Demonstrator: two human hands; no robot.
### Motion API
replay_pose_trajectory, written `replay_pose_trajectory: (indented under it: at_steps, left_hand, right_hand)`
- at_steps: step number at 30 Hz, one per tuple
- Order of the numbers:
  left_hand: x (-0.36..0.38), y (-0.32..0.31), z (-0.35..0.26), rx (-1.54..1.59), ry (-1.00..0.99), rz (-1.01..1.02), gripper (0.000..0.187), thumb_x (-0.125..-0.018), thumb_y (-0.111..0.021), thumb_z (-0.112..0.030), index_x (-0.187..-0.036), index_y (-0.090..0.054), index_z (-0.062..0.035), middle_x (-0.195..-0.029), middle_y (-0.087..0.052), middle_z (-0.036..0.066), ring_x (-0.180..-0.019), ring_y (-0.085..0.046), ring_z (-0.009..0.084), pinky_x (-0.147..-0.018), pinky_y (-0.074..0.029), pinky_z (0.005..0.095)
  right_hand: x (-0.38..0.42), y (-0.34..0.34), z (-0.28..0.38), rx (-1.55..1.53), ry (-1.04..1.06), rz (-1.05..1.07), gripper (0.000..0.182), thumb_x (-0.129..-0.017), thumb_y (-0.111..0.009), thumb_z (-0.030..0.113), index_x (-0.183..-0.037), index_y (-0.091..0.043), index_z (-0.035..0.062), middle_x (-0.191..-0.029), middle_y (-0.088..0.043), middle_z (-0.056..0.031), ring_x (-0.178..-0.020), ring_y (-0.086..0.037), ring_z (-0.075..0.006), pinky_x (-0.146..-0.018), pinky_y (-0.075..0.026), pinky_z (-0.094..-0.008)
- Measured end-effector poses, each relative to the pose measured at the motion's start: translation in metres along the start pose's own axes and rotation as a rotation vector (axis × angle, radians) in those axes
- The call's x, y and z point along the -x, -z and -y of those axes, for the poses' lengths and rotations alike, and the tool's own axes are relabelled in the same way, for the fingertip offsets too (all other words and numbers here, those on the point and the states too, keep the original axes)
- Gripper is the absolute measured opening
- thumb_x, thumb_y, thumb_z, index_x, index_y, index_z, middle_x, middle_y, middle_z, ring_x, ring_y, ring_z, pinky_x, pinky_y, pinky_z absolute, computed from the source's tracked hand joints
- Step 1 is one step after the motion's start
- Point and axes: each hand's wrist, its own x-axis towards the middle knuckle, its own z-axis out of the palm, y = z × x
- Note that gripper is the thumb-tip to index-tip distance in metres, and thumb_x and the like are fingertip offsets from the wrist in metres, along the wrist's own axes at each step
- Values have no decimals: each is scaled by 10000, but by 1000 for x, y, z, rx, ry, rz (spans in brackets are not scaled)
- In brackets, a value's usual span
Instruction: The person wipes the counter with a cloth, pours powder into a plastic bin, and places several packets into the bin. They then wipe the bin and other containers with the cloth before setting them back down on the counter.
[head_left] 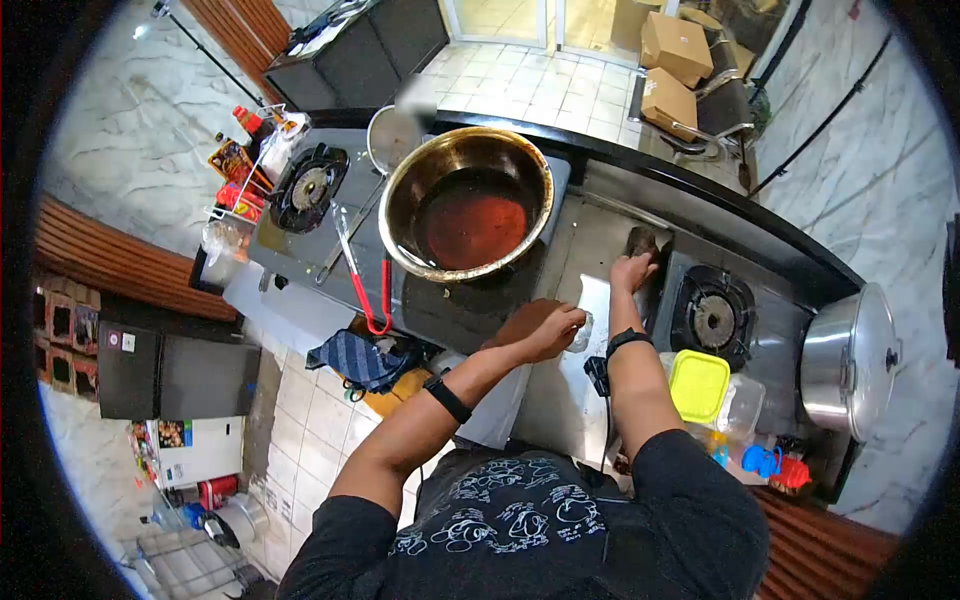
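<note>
My left hand (552, 332) is closed, its fingers bent round a small clear, glassy-looking thing (581, 332) above the steel counter (560, 385). Farther forward, my right hand (632, 271) reaches to the back of that counter, with its fingers at a dark brown lump (641, 240); whether they grip it I cannot tell. Left of my hands stands a wide brass-coloured pan (392, 215) with dark reddish liquid (470, 225) in it. Red-handled tongs (385, 290) lie beside the pan on the stove top.
A bare burner (714, 318) sits right of my right arm, with a large lidded pot (850, 360) beyond it. Near my right elbow is a box with a yellow-green lid (698, 386). Another burner (310, 188) and a round strainer (392, 138) are at the left. A dark ledge (620, 160) runs behind.
</note>
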Motion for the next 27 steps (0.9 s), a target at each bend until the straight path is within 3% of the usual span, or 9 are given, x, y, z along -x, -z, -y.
replay_pose_trajectory:
  at_steps: [3,5,8,14,15,19,24,26,27]
  left_hand:
    - [1,-23,17,93,-16,-135,173,-811,-598,-60,-974,-544,-45,-820,-535,155,-829,-567,375,-676,-448,439]
    - [1,38,-39,-166,64,-21,156,-822,-596,-108,-960,-540,-63,-815,-542,146,-797,-579,368,-658,-452,444]
    - [3,45,-46,-86,77,-69,124,-816,-589,-139,-903,-537,-69,-802,-563,143,-782,-590,366,-652,-459,453]
    - [1,41,-43,-66,87,-65,120,-807,-596,-159,-874,-548,-73,-805,-595,133,-775,-604,355,-654,-469,452]
    - [0,42,-43,-33,111,-62,124,-806,-601,-160,-883,-553,-76,-804,-594,129,-775,-607,348,-654,-471,448]
    - [1,39,-41,-7,43,-76,120,-812,-603,-78,-912,-540,-60,-818,-537,119,-710,-561,298,-632,-433,384]
    - [8,-3,-2,225,55,-118,106,-836,-598,-48,-911,-524,-42,-798,-499,129,-692,-532,284,-628,-406,348]
    - [3,34,-33,69,74,-32,115,-830,-593,-24,-910,-510,-27,-794,-472,132,-700,-520,266,-636,-404,348]
    - [3,31,-32,35,66,-85,101,-816,-592,-80,-899,-538,-60,-800,-543,120,-730,-568,303,-635,-440,387]
  right_hand:
    - [5,-2,18,-310,-94,6,571,-912,-473,153,-1443,-290,51,-1474,-323,-181,-1349,-319,-314,-1101,-250,-369]
    - [5,-8,27,-465,-124,46,554,-929,-442,180,-1448,-292,54,-1484,-318,-162,-1354,-317,-296,-1106,-236,-353]
    - [-60,-87,-22,419,404,-219,567,-876,-465,205,-1425,-374,94,-1474,-345,-156,-1377,-292,-289,-1134,-196,-431]
    - [-55,-70,-2,164,663,15,531,-847,-471,117,-1375,-442,71,-1453,-384,-140,-1369,-301,-291,-1149,-195,-356]
    - [-47,-61,7,385,696,44,585,-804,-563,50,-1367,-489,191,-1477,-360,-117,-1382,-291,-281,-1144,-232,-354]
    - [-38,-53,17,459,1036,178,706,-669,-571,-2,-1343,-501,197,-1402,-446,-106,-1306,-391,-305,-1076,-346,-388]
    - [-27,-51,37,395,970,177,630,-696,-545,-10,-1294,-536,187,-1354,-488,-133,-1274,-418,-348,-999,-419,-374]
    - [-53,-60,25,437,1015,509,742,-736,-569,72,-1439,-366,193,-1439,-404,-141,-1311,-397,-335,-1061,-365,-364]
    - [-36,-47,25,318,912,473,604,-758,-537,78,-1356,-480,137,-1334,-504,-181,-1200,-504,-366,-998,-422,-389]
